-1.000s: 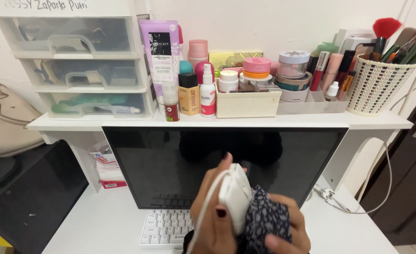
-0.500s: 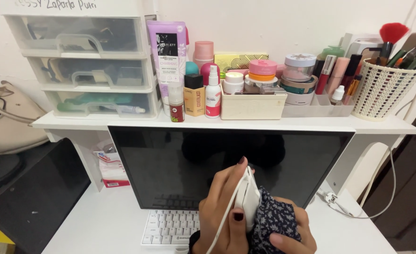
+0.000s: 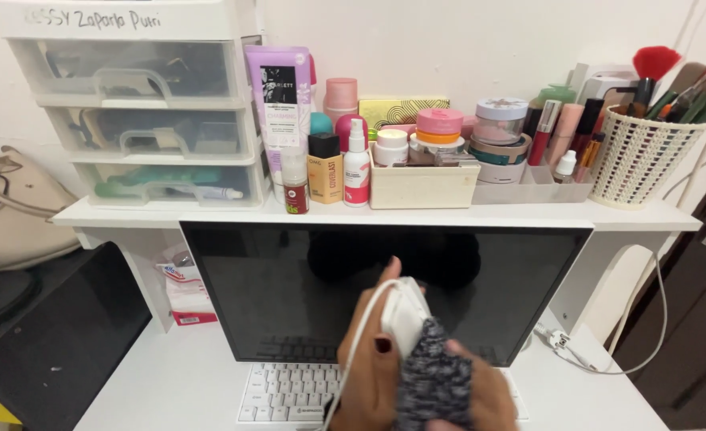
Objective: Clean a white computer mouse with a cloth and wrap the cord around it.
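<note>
Hands met low in the middle of the view, in front of the dark monitor (image 3: 385, 291). The left hand (image 3: 369, 367) was closed around a white computer mouse (image 3: 405, 311), thumb on the near face and a fingertip over its top edge, holding it upright above the desk. A white cable (image 3: 351, 363) ran down from the mouse past that hand's wrist. The right hand (image 3: 481, 391) was closed on a dark patterned cloth (image 3: 435, 375), blurred, pressed against the lower side of the mouse.

Below the hands lay a white keyboard (image 3: 285, 393), its right part hidden by them. The white desk (image 3: 169, 375) showed open surface to the left of the keyboard, and a narrower bare strip to the right, where a white plug and cord (image 3: 560, 342) lay near the monitor's lower right corner. A black panel (image 3: 58, 335) leaned at the desk's left edge.

Just above the monitor's top edge ran a white shelf (image 3: 648, 217), crowded along its length: a clear drawer unit (image 3: 138, 112) at the left, bottles and jars in the middle, a cream box (image 3: 421, 187), and a white lattice basket (image 3: 636, 160) of brushes at the right end, close to the shelf's edge. A beige bag (image 3: 10, 215) hung left of the shelf.
</note>
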